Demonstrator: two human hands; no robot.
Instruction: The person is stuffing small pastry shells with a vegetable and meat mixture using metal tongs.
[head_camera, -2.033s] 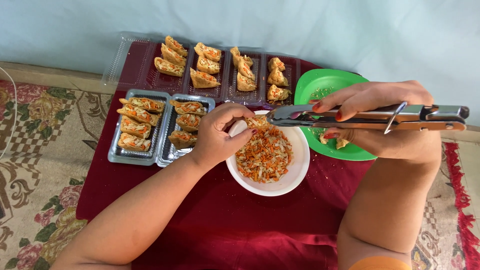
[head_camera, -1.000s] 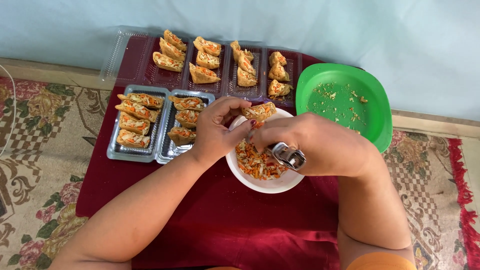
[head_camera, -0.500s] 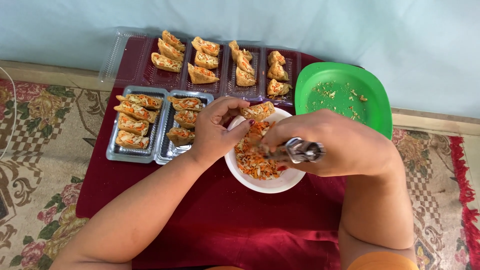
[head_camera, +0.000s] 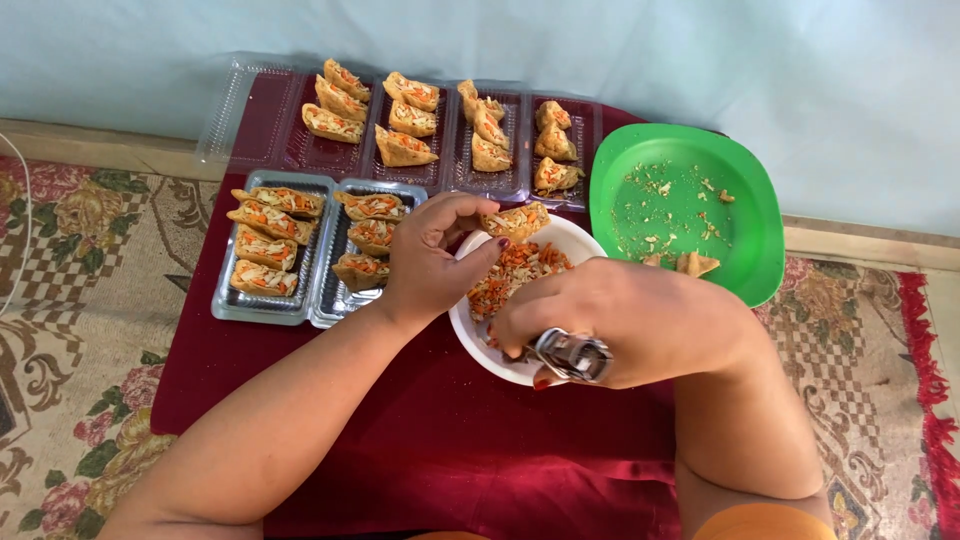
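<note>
Over the white bowl (head_camera: 520, 300) of shredded filling near the red cloth's (head_camera: 400, 440) middle, the left hand (head_camera: 435, 255) pinches a pastry (head_camera: 515, 220) between fingertips at the bowl's far rim, while the right hand (head_camera: 620, 320) closes around metal tongs (head_camera: 570, 355).

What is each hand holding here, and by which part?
The left hand pinches a filled pastry by its near end, over the white bowl. The right hand grips metal tongs around the handle; their tips are hidden.
</note>
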